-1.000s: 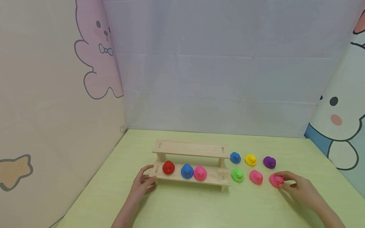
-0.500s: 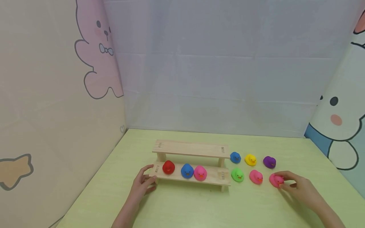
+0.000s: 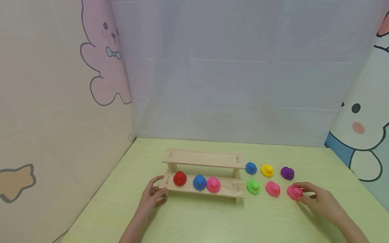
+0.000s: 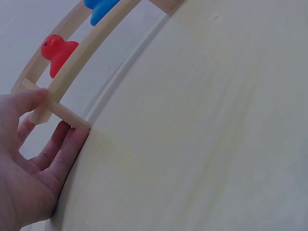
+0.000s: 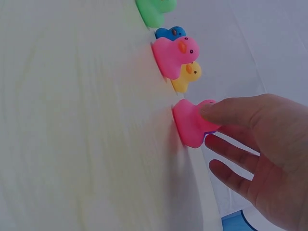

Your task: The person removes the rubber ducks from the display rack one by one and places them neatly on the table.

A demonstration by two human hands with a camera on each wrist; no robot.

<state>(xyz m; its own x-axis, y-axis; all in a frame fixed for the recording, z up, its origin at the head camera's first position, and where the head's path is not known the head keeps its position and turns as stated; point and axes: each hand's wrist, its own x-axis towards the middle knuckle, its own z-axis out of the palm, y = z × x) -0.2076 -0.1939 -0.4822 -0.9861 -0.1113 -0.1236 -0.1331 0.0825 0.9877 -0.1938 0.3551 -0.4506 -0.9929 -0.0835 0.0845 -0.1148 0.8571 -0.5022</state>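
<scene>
Watching remotely, I see right hand pinching the outermost pink rubber duck, left hand gripping the two-tier wooden rack. An off-centre pinch could let the duck slip.

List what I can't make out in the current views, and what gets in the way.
- Right wrist: most of the purple toy duck, behind the held pink toy duck and the right grip.
- Right wrist: much of that pink duck's head, covered by the thumb.
- Right wrist: the green toy duck's top, cut off by the upper edge.
- Left wrist: the blue toy duck's upper part, likewise.
- Head: marks on the two-tier wooden rack, too small to read.
</scene>
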